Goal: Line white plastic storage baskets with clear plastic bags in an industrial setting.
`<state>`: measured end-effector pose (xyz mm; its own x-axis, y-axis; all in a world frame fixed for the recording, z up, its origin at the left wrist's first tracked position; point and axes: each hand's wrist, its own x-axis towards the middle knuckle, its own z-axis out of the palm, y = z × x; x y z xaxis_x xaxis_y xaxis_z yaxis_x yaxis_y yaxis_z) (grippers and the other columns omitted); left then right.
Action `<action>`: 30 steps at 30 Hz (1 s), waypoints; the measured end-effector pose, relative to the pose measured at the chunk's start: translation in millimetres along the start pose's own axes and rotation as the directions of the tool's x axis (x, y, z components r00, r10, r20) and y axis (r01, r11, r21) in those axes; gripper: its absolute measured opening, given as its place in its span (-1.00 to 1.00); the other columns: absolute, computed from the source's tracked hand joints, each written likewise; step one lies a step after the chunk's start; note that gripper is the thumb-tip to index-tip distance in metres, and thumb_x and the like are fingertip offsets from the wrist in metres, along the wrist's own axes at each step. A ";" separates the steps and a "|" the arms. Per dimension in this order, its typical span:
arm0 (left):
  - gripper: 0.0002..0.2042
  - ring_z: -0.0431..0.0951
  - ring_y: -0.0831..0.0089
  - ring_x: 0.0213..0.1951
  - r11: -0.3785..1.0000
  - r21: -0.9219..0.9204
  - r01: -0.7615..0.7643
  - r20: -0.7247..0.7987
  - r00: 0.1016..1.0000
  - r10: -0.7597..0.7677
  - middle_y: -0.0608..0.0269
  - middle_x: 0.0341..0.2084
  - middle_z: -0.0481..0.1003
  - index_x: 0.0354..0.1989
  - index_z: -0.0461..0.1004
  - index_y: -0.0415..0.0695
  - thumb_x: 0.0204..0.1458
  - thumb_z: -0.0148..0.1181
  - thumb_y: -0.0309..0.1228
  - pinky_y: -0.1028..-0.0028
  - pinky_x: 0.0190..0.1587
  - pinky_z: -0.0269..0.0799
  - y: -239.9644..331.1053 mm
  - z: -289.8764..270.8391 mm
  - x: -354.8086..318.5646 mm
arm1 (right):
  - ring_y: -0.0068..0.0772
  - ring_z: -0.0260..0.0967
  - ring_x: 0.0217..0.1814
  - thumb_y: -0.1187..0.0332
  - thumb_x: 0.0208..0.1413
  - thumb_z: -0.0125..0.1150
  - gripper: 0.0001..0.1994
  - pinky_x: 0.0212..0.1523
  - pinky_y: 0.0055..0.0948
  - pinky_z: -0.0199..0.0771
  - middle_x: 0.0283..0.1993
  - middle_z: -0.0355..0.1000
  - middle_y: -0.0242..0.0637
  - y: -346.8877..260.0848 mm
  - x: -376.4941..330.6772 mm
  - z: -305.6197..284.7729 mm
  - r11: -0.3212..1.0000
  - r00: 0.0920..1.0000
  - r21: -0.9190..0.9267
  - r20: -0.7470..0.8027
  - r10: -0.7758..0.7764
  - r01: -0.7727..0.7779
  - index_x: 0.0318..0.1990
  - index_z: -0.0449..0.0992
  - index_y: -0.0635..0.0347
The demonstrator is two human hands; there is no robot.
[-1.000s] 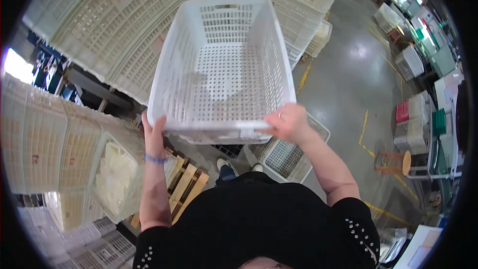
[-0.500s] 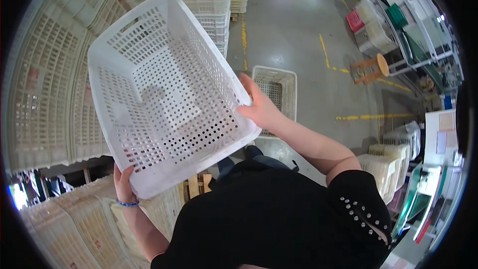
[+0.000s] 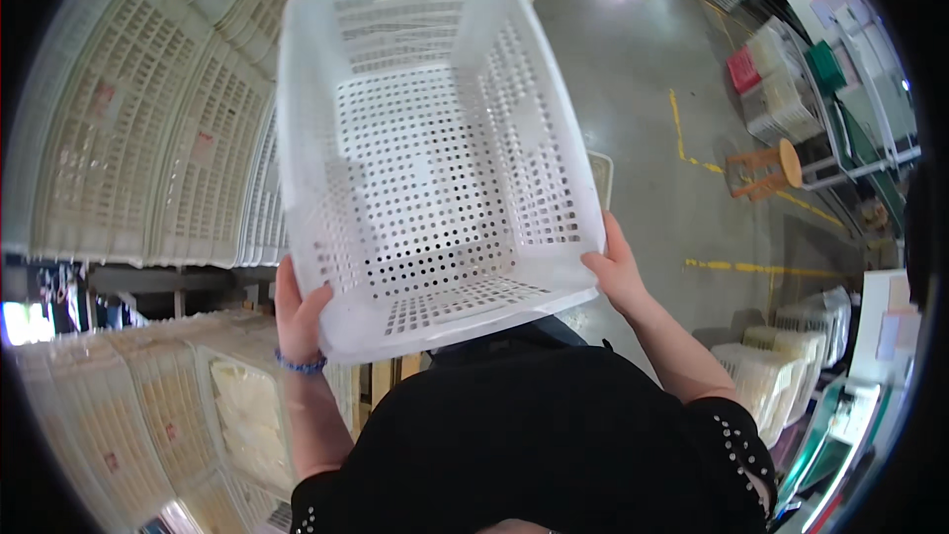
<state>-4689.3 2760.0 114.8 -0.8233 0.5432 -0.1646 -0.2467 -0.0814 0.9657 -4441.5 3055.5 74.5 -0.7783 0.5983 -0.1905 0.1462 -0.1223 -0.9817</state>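
A large white plastic crate with perforated sides and floor is held up in front of me, its inside facing me and nothing lying in it. My left hand grips the near left corner, thumb over the rim and fingers out of sight behind the wall. At the near right corner my right hand is closed on the rim in the same way. Behind the crate's right side, a second crate on the floor shows only as a strip of rim.
Tall stacks of off-white crates rise on the left, with more crates stacked at the lower left. To the right are a wooden stool, a metal-framed workbench and stacked crates. Yellow lines mark the grey floor.
The crate has swung from a leftward tilt to nearly straight before me, moving right. Both hands keep their hold. It now covers most of the crate on the floor.
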 end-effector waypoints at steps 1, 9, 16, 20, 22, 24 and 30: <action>-0.47 0.35 0.40 -0.09 1.000 0.004 -0.015 -0.031 0.999 0.015 0.09 -0.12 0.32 0.01 0.11 -0.31 -0.28 -0.05 -0.65 0.46 -0.02 0.24 -2.8 4.8 -4.3 | -0.38 0.12 0.13 0.65 -0.24 -0.19 -0.36 0.10 -0.46 0.10 0.08 0.17 -0.17 12.7 -6.0 -3.2 0.998 0.999 0.052 -0.048 0.021 -0.018 0.16 -0.01 0.33; -0.47 0.43 0.38 -0.16 0.911 0.413 -0.023 0.103 0.994 -0.021 0.09 -0.22 0.41 -0.03 0.20 -0.27 -0.33 0.05 -0.60 0.47 -0.08 0.30 -64.4 78.0 -15.4 | -0.31 0.19 0.07 0.68 -0.31 -0.21 -0.38 0.05 -0.45 0.18 0.03 0.22 -0.14 128.9 -68.1 -48.3 0.964 0.895 0.261 -0.416 0.162 -0.053 0.10 0.12 0.34; -0.52 0.44 0.44 -0.16 0.899 0.405 0.168 0.290 0.908 -0.301 0.10 -0.24 0.44 -0.06 0.22 -0.32 -0.30 0.05 -0.60 0.49 -0.10 0.32 -201.2 231.6 27.0 | -0.30 0.23 0.03 0.66 -0.30 -0.24 -0.41 0.03 -0.45 0.21 0.00 0.26 -0.12 199.5 -121.6 -192.0 0.974 0.694 0.209 -0.689 0.208 -0.084 0.08 0.14 0.40; -0.52 0.42 0.42 -0.15 0.889 0.342 0.303 0.337 0.844 -0.417 0.13 -0.21 0.41 -0.06 0.20 -0.33 -0.29 0.04 -0.63 0.48 -0.08 0.30 -299.3 237.2 64.9 | -0.28 0.21 0.05 0.65 -0.29 -0.24 -0.41 0.07 -0.45 0.16 0.03 0.24 -0.08 227.3 -104.6 -215.0 0.990 0.616 0.011 -0.782 0.097 -0.143 0.08 0.13 0.42; -0.52 0.41 0.42 -0.13 0.878 0.316 0.359 0.349 0.817 -0.459 0.12 -0.20 0.40 -0.06 0.19 -0.33 -0.29 0.03 -0.64 0.48 -0.07 0.29 -339.7 235.3 79.3 | -0.26 0.20 0.06 0.65 -0.28 -0.25 -0.42 0.08 -0.45 0.14 0.04 0.22 -0.06 239.9 -91.3 -224.7 0.983 0.617 -0.024 -0.781 0.097 -0.184 0.08 0.13 0.43; -0.53 0.40 0.43 -0.14 0.895 0.276 0.350 0.368 0.822 -0.435 0.14 -0.20 0.40 -0.06 0.20 -0.32 -0.28 0.02 -0.64 0.47 -0.08 0.29 -370.1 223.4 86.5 | -0.25 0.19 0.07 0.65 -0.28 -0.25 -0.42 0.10 -0.45 0.11 0.05 0.21 -0.05 258.1 -80.1 -225.7 0.976 0.628 -0.039 -0.771 0.107 -0.214 0.08 0.12 0.44; -0.52 0.44 0.28 -0.16 0.652 0.731 0.204 0.168 0.872 -0.460 0.04 -0.26 0.44 -0.05 0.24 -0.22 -0.30 0.00 -0.58 0.43 -0.09 0.31 -444.3 190.8 63.1 | -0.05 0.18 0.10 0.62 -0.20 -0.23 -0.41 0.05 -0.33 0.18 0.05 0.18 0.09 332.8 -76.5 -208.9 0.789 0.708 -0.340 -0.687 0.163 -0.512 0.14 0.00 0.33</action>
<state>-4534.1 2989.9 -286.2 -0.5182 0.6513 -0.5544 0.0450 0.6681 0.7427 -4205.7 3134.4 -239.2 -0.1071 0.9478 -0.3005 0.7216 -0.1338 -0.6792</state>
